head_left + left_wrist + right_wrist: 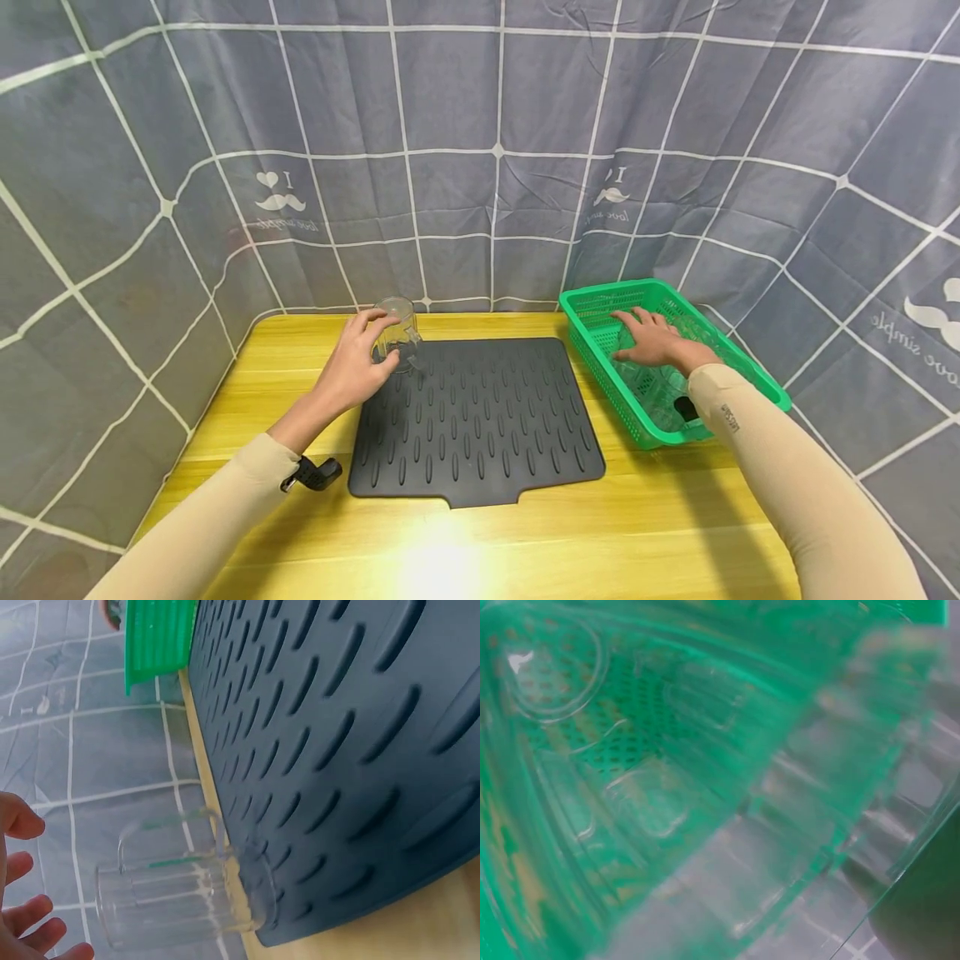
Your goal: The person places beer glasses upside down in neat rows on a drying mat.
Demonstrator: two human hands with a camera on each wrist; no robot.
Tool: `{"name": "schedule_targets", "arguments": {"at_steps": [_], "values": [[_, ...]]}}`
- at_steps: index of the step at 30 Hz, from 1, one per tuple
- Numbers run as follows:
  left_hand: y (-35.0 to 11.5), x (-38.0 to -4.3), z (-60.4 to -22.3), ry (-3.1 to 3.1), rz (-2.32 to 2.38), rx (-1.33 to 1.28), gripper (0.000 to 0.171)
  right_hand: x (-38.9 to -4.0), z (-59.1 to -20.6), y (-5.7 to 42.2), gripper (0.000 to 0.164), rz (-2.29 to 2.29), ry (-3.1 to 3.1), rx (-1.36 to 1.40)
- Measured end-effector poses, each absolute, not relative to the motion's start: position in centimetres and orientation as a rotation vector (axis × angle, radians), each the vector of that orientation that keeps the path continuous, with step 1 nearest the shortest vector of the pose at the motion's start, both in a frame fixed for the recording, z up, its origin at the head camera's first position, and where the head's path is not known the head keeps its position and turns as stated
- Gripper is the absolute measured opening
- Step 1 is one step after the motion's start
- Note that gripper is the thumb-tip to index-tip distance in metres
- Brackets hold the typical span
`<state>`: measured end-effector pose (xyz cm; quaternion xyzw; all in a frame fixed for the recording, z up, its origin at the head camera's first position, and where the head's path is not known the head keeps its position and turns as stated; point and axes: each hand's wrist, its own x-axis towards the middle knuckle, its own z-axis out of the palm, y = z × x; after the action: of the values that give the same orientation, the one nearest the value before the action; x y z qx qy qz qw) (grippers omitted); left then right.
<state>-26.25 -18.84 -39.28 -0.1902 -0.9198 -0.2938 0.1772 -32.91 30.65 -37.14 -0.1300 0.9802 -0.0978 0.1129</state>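
Observation:
A clear glass mug with a handle stands upright at the back left corner of the black ridged mat. My left hand is beside it, fingers spread and slightly bent; the left wrist view shows a gap between the fingertips and the mug. My right hand reaches into the green basket, thumb and fingers apart, over clear glassware. Blurred glass fills the right wrist view, so whether the right hand grips a piece cannot be told.
Mat and basket stand on a yellow wood-grain table, the basket to the mat's right. A grey curtain with white grid lines hangs behind and at both sides. A black strap device is on the left wrist.

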Motion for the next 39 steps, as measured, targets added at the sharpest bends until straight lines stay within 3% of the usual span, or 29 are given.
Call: {"name": "schedule_targets", "arguments": {"at_steps": [16, 39], "values": [[-18.4, -22.7, -42.9, -2.798, -0.779, -0.574, 0.048, -33.1, -36.1, 31.1, 0.073, -0.32, 2.84, -0.469], [-18.1, -20.2, -46.4, -3.061, -0.713, -0.69, 0.068, -33.1, -35.7, 31.7, 0.059, -0.397, 2.859, -0.572]]}}
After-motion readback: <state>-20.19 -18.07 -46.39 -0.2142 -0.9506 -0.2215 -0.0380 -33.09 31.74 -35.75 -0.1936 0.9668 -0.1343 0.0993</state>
